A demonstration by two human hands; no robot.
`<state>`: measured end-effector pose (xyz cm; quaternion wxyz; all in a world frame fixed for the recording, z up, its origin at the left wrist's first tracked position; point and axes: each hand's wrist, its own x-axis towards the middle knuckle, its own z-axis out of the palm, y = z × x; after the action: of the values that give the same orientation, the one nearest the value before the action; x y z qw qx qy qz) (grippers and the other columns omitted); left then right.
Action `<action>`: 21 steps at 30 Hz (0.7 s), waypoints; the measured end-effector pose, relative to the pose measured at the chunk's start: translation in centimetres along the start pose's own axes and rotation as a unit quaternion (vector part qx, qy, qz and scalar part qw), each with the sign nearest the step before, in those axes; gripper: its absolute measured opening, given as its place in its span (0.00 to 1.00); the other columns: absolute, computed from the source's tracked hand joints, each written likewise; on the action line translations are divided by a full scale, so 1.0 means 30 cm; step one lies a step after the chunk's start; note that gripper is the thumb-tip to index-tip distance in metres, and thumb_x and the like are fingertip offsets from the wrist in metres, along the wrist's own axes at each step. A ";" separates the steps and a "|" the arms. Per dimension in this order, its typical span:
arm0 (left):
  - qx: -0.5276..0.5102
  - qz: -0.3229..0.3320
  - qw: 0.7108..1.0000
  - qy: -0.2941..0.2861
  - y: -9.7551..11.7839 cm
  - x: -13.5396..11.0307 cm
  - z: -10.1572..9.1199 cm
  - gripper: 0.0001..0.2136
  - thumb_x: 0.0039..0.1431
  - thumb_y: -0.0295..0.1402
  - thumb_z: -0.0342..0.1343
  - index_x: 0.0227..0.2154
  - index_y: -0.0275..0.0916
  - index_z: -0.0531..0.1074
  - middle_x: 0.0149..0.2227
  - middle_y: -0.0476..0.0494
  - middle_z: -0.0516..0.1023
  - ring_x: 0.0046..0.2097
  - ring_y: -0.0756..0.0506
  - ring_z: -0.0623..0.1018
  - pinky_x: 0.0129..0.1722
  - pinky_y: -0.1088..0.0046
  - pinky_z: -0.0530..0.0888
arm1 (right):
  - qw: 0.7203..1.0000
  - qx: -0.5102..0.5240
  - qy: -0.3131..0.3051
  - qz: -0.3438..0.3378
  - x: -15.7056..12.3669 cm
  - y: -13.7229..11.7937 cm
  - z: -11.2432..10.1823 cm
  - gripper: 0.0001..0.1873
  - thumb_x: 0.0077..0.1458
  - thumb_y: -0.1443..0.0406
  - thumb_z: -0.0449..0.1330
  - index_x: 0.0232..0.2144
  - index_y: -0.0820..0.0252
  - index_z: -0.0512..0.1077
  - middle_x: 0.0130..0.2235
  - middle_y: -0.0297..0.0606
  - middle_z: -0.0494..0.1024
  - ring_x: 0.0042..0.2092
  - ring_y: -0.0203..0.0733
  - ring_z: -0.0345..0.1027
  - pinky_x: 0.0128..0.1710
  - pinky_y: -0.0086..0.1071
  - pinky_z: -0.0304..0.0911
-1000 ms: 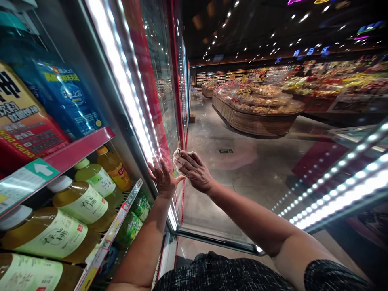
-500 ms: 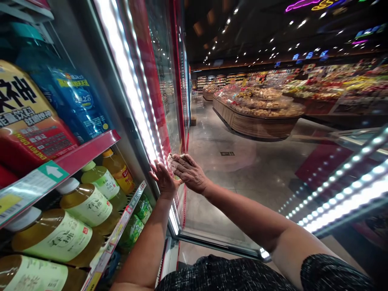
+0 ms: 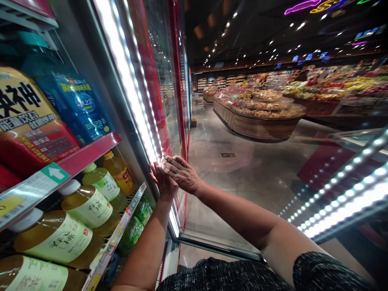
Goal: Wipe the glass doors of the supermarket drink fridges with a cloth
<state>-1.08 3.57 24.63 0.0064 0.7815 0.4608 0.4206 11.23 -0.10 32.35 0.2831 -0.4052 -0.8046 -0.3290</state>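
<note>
My right hand [image 3: 182, 173] is stretched across the inner edge of a fridge, fingers flat over a pale crumpled cloth [image 3: 165, 161]. Most of that cloth is hidden under the fingers. Below and left of it, my left hand [image 3: 163, 182] is raised with fingers apart, against the edge by the bright light strip [image 3: 133, 97]. The right fingers overlap part of the left hand, and I see nothing held in the left one.
Shelves on the left hold tea bottles [image 3: 91, 206], a blue bottle [image 3: 79, 97] and a yellow-red energy drink bottle [image 3: 33, 121]. A red shelf edge [image 3: 100, 146] juts toward my left arm. Beyond the open glass door stands a wooden display bin [image 3: 257, 125].
My right hand has slid slightly left with the cloth, now overlapping my left hand more. The left hand has barely moved, and the view has shifted slightly.
</note>
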 end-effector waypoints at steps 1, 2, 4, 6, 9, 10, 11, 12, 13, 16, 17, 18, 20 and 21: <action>0.012 -0.007 1.000 0.018 0.003 0.001 -0.003 0.41 0.69 0.30 0.42 0.66 0.26 0.11 0.71 0.05 0.29 0.71 0.32 0.20 0.67 0.30 0.28 | 1.000 -0.008 0.010 0.010 0.010 0.001 -0.005 0.23 0.70 0.68 0.53 0.65 0.57 0.67 0.71 0.36 0.61 0.74 0.42 0.46 0.76 0.43 0.46; 0.022 -0.014 0.999 0.035 0.007 0.001 -0.006 0.43 0.69 0.31 0.44 0.66 0.26 0.12 0.71 0.05 0.33 0.72 0.32 0.23 0.68 0.31 0.31 | 0.999 -0.017 0.022 0.020 0.020 0.001 -0.009 0.22 0.70 0.68 0.53 0.64 0.57 0.67 0.71 0.35 0.60 0.74 0.42 0.45 0.76 0.44 0.45; 0.034 -0.022 0.998 0.056 0.014 0.002 -0.010 0.42 0.69 0.32 0.46 0.68 0.23 0.18 0.71 0.05 0.38 0.73 0.32 0.27 0.70 0.33 0.34 | 0.998 -0.032 0.048 0.028 0.035 -0.002 -0.012 0.21 0.71 0.67 0.53 0.64 0.58 0.68 0.71 0.36 0.59 0.74 0.44 0.44 0.76 0.45 0.42; 0.039 -0.025 0.997 0.062 0.020 0.002 -0.016 0.40 0.69 0.33 0.46 0.69 0.20 0.25 0.71 0.05 0.40 0.74 0.32 0.29 0.71 0.37 0.35 | 0.997 -0.036 0.060 0.025 0.040 -0.004 -0.013 0.21 0.71 0.67 0.52 0.63 0.60 0.69 0.71 0.37 0.59 0.74 0.44 0.45 0.77 0.46 0.40; 0.038 -0.033 0.997 0.061 0.027 0.008 -0.029 0.40 0.67 0.36 0.51 0.70 0.16 0.36 0.71 0.07 0.43 0.74 0.29 0.34 0.72 0.41 0.35 | 0.999 -0.022 0.045 0.015 0.035 0.008 -0.030 0.22 0.71 0.68 0.53 0.64 0.60 0.67 0.71 0.38 0.60 0.73 0.42 0.47 0.76 0.44 0.43; 0.038 -0.036 0.997 0.058 0.030 0.012 -0.035 0.42 0.65 0.38 0.54 0.70 0.16 0.38 0.71 0.08 0.43 0.74 0.28 0.34 0.72 0.41 0.36 | 0.999 -0.020 0.043 0.011 0.034 0.016 -0.043 0.22 0.71 0.68 0.53 0.65 0.59 0.67 0.71 0.38 0.61 0.73 0.42 0.47 0.76 0.44 0.44; 0.039 -0.039 0.997 0.053 0.033 0.017 -0.043 0.45 0.63 0.41 0.57 0.70 0.18 0.40 0.72 0.09 0.43 0.74 0.26 0.35 0.72 0.41 0.36 | 0.999 -0.021 0.044 0.010 0.033 0.027 -0.057 0.22 0.70 0.68 0.54 0.64 0.58 0.67 0.70 0.37 0.61 0.73 0.42 0.47 0.76 0.44 0.45; 0.044 -0.040 0.997 0.045 0.038 0.022 -0.051 0.48 0.60 0.44 0.60 0.71 0.20 0.41 0.73 0.11 0.42 0.74 0.26 0.35 0.72 0.40 0.37 | 0.998 -0.026 0.050 0.013 0.034 0.037 -0.073 0.22 0.70 0.68 0.54 0.64 0.57 0.68 0.70 0.36 0.62 0.73 0.43 0.47 0.76 0.45 0.45; 0.052 -0.041 0.997 0.036 0.044 0.027 -0.060 0.51 0.57 0.47 0.63 0.72 0.24 0.42 0.73 0.14 0.42 0.75 0.25 0.34 0.71 0.38 0.38 | 0.998 -0.031 0.057 0.021 0.036 0.047 -0.089 0.22 0.70 0.67 0.54 0.64 0.56 0.68 0.70 0.36 0.62 0.74 0.44 0.46 0.76 0.46 0.44; 0.095 -0.040 0.994 0.024 0.069 0.036 -0.088 0.59 0.47 0.52 0.69 0.73 0.29 0.43 0.73 0.18 0.45 0.74 0.23 0.35 0.69 0.32 0.42 | 0.996 -0.037 0.069 0.047 0.044 0.067 -0.120 0.23 0.70 0.67 0.54 0.65 0.56 0.67 0.71 0.36 0.60 0.74 0.44 0.43 0.77 0.47 0.39; 0.111 -0.039 0.993 0.026 0.078 0.037 -0.097 0.60 0.46 0.52 0.70 0.72 0.29 0.44 0.73 0.18 0.47 0.74 0.22 0.36 0.68 0.32 0.44 | 0.996 -0.036 0.068 0.050 0.045 0.070 -0.123 0.23 0.70 0.67 0.54 0.65 0.56 0.66 0.71 0.36 0.60 0.75 0.44 0.42 0.77 0.48 0.37; 0.128 -0.037 0.991 0.031 0.086 0.037 -0.105 0.59 0.45 0.51 0.71 0.72 0.28 0.45 0.73 0.19 0.49 0.74 0.22 0.39 0.68 0.33 0.46 | 0.996 -0.037 0.067 0.048 0.046 0.072 -0.124 0.23 0.70 0.67 0.54 0.65 0.56 0.66 0.71 0.36 0.59 0.75 0.43 0.41 0.77 0.48 0.36; 0.153 -0.026 0.987 0.047 0.097 0.038 -0.124 0.55 0.47 0.49 0.70 0.72 0.28 0.50 0.72 0.21 0.52 0.74 0.22 0.46 0.69 0.38 0.49 | 0.996 -0.049 0.066 0.032 0.043 0.074 -0.119 0.23 0.70 0.67 0.54 0.65 0.56 0.66 0.71 0.35 0.59 0.75 0.43 0.39 0.77 0.47 0.34; 0.161 -0.021 0.985 0.058 0.099 0.041 -0.134 0.53 0.48 0.48 0.70 0.71 0.29 0.52 0.72 0.22 0.54 0.73 0.23 0.49 0.69 0.39 0.50 | 0.996 -0.059 0.066 0.023 0.040 0.075 -0.117 0.22 0.70 0.67 0.54 0.65 0.57 0.66 0.71 0.35 0.59 0.75 0.43 0.38 0.77 0.47 0.32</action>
<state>-1.36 1.24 29.20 -0.1372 0.7370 0.5380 0.3855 13.16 -1.18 36.07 0.3184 -0.4171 -0.7539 -0.3953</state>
